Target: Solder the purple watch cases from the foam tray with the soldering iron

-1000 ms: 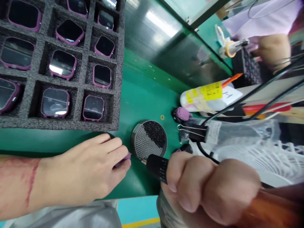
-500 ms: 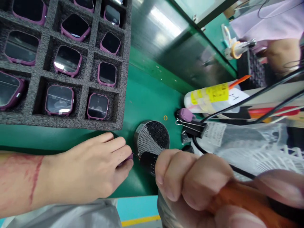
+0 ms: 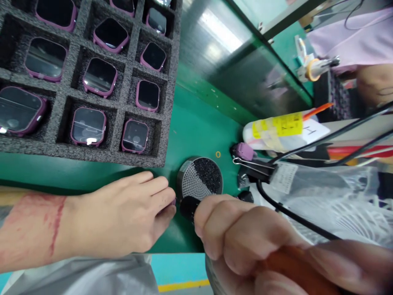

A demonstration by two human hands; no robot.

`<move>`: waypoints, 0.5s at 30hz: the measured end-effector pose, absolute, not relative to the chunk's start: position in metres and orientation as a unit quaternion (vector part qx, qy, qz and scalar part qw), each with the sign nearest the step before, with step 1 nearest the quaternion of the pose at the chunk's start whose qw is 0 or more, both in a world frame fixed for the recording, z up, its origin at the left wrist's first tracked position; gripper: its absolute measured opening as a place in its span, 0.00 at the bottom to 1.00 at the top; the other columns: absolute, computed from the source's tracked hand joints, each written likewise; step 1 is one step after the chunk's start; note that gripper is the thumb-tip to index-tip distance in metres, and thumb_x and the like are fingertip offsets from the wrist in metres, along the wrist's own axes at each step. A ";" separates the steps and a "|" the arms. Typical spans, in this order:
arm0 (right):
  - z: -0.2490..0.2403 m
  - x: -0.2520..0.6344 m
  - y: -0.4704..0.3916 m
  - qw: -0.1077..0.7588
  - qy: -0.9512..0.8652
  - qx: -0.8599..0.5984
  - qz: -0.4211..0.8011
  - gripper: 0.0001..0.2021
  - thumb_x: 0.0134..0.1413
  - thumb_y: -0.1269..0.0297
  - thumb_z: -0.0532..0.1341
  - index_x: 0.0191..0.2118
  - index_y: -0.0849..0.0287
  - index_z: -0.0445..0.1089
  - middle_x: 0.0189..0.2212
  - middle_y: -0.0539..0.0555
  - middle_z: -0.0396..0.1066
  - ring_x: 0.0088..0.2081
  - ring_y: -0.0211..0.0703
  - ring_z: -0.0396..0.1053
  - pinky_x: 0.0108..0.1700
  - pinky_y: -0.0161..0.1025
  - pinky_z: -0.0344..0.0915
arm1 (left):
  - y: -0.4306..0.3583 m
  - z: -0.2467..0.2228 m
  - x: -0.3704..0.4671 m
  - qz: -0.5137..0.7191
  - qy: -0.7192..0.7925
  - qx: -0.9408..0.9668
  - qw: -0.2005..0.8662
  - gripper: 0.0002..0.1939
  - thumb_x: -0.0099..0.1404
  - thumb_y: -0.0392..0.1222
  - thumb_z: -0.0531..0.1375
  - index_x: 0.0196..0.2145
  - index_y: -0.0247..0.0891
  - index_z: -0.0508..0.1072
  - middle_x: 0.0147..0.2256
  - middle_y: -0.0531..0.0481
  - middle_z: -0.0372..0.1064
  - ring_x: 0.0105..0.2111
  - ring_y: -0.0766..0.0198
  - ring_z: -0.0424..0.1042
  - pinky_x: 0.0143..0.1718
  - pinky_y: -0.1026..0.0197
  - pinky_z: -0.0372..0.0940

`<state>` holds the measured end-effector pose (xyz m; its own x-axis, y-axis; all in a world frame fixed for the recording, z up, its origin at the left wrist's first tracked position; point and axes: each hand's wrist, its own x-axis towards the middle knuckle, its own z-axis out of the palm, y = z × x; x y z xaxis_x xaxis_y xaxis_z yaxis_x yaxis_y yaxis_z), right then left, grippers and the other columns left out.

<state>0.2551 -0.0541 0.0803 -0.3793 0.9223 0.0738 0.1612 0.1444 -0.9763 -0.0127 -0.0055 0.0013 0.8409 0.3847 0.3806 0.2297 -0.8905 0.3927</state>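
My left hand (image 3: 125,215) rests on the green table in front of the foam tray, its fingers closed round a small purple watch case (image 3: 173,202), mostly hidden by the fingers. My right hand (image 3: 251,237) is wrapped round an orange-handled screwdriver (image 3: 285,266) with a black front end. That black end points at the purple piece, and its tip is hidden or too small to tell. Just beyond it sits a round metal dish (image 3: 200,178) with a dimpled top, partly covered by small black screws. The grey foam tray (image 3: 123,82) holds several purple watches in compartments.
On the right are a white bottle (image 3: 274,129) with a yellow label, a purple piece (image 3: 245,151), a black binder clip (image 3: 258,169), cables and clear plastic bags (image 3: 325,192). A small yellow ring (image 3: 218,154) lies on the table. Another person's arm (image 3: 374,82) shows at upper right.
The view has shifted, so tray and bottle appear slightly further right. The screwdriver's black end has come closer to my left fingertips. Both hands keep their hold.
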 end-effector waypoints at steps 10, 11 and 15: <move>0.058 0.234 -0.045 0.626 -0.523 -0.421 0.397 0.09 0.82 0.63 0.72 0.59 0.41 0.85 0.29 0.41 0.67 0.23 0.36 0.69 0.29 0.45 0.77 | -0.007 0.003 -0.016 0.192 0.128 0.954 0.193 0.02 0.83 0.38 0.69 0.50 0.41 0.84 0.61 0.40 0.82 0.62 0.47 0.77 0.60 0.47 0.75; 0.057 0.237 -0.042 0.613 -0.530 -0.417 0.412 0.08 0.82 0.63 0.72 0.58 0.41 0.85 0.29 0.41 0.68 0.23 0.36 0.70 0.30 0.44 0.78 | -0.006 0.004 -0.017 0.200 0.121 0.953 0.194 0.01 0.81 0.38 0.69 0.48 0.41 0.83 0.64 0.38 0.81 0.67 0.45 0.76 0.66 0.46 0.74; 0.053 0.239 -0.036 0.620 -0.515 -0.415 0.422 0.07 0.81 0.61 0.73 0.57 0.41 0.81 0.29 0.38 0.72 0.24 0.35 0.71 0.33 0.43 0.80 | -0.005 0.006 -0.018 0.212 0.123 0.947 0.207 0.06 0.76 0.38 0.68 0.48 0.39 0.85 0.65 0.36 0.82 0.71 0.40 0.73 0.74 0.42 0.71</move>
<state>0.2393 -0.0357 0.0529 0.1134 0.9505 0.2891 -0.0960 0.3001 -0.9491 -0.0185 -0.0046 0.0058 0.8803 0.3198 0.3504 0.1449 -0.8845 0.4434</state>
